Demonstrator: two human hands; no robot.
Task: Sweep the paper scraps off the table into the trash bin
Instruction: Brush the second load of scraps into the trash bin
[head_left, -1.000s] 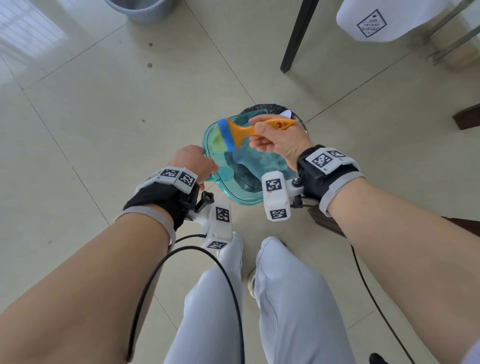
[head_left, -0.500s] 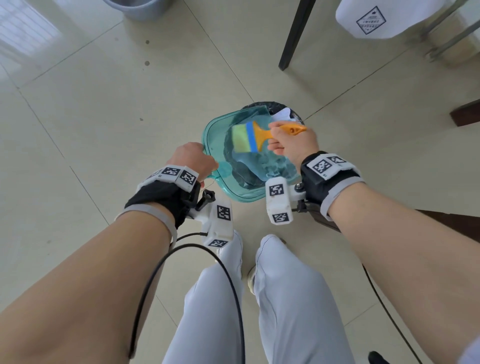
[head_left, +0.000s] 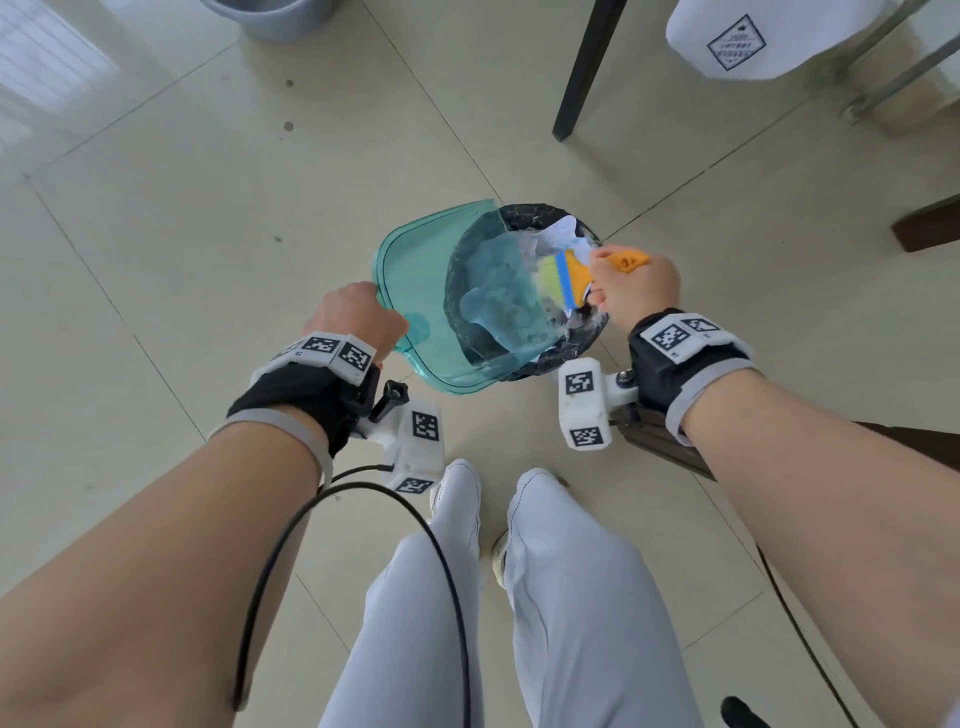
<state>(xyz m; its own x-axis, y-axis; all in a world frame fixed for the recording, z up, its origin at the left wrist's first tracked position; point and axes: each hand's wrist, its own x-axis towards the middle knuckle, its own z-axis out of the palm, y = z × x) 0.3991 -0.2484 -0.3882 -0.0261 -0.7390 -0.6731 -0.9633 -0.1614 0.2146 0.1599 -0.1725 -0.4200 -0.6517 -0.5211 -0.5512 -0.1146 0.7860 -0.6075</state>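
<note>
Paper scraps (head_left: 563, 231) lie in the trash bin (head_left: 540, 221), white and crumpled against the black liner, some of them seen only as pale blue-tinted shapes through the dustpan (head_left: 415, 270) held above. A few torn white pieces show plainly at the bin's far rim; the ones lower down are blurred by the tinted plastic, so their number and exact shape are hard to tell. The bin is round, stands on the tiled floor (head_left: 208, 208) just ahead of the person's feet, and its black bag is folded over the edge.

The dustpan is clear teal plastic with a raised border, tilted over the bin so that its open lip reaches across the bin's mouth. The left hand (head_left: 350, 319) grips its near left edge, fingers curled under and out of sight behind the knuckles. The right hand (head_left: 634, 286) is closed around the orange handle of a small brush (head_left: 563, 275), thumb and fingers wrapped on it; the brush has a blue band and yellow-green bristles, and its head sits at the dustpan's lip over the bin's right side.

Both wrists carry black straps with white marker blocks, and a black cable (head_left: 291, 540) loops from the left one. Pale trousers and white shoes show below. A dark table leg (head_left: 584, 67) stands beyond the bin, with a grey bucket (head_left: 270, 18) at the upper edge and a white bag (head_left: 753, 39) at upper right.
</note>
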